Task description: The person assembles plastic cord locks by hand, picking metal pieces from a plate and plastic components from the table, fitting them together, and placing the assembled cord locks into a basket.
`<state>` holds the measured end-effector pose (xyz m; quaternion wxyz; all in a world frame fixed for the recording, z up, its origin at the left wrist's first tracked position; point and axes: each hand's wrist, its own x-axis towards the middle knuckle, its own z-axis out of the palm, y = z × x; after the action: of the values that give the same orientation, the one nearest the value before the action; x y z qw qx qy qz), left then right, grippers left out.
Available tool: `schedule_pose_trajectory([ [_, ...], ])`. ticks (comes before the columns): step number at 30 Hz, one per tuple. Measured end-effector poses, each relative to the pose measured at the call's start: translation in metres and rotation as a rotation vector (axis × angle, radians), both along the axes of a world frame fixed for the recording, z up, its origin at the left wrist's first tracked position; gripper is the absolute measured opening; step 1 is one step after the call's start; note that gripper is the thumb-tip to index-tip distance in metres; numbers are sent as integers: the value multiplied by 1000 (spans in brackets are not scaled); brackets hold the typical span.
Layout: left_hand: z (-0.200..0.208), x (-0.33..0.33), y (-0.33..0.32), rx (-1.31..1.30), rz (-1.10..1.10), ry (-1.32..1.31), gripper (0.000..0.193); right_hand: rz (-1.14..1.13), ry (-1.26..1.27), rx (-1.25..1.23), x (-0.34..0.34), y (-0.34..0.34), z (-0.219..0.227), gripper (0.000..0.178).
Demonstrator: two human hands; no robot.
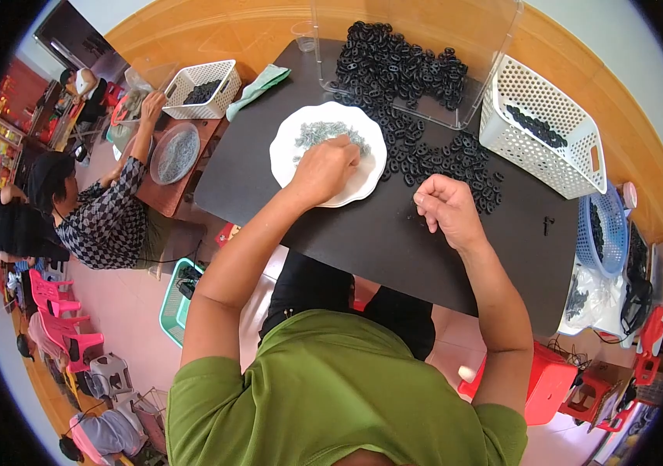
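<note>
The left grip (328, 169), fingers bent downward, is over small grey pieces (317, 133) on the white scalloped-rim plate (285, 147); the right grip (453, 210), curled, is nearer the loose black oval pieces (463, 155) on its far side. Whether either grasps anything cannot be determined.

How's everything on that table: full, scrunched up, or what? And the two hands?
White plate: partly covered by small pale pieces.
Clear box: black pieces inside, more spread in front.
White basket on the right: upright, open, partly filled.
Green cloth: bunched up.
Left hand: over the plate, fingertips hidden.
Right hand: fingers curled, anything held unclear.
</note>
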<state>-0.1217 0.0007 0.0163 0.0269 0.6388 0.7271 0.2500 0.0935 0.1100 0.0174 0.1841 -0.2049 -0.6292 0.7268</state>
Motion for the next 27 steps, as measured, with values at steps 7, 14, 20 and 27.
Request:
schedule_pose_trajectory([
  [7,-4,-3,10,-64,80,82,4,3,-11,1,0,-2,3,8],
  [14,5,3,15,-189,92,131,10,6,-5,3,2,-1,2,8],
  [20,-3,1,2,-28,80,-34,6,-5,-3,6,0,0,2,8],
  [27,2,2,4,-37,139,-190,8,9,-14,20,-2,-1,0,9],
])
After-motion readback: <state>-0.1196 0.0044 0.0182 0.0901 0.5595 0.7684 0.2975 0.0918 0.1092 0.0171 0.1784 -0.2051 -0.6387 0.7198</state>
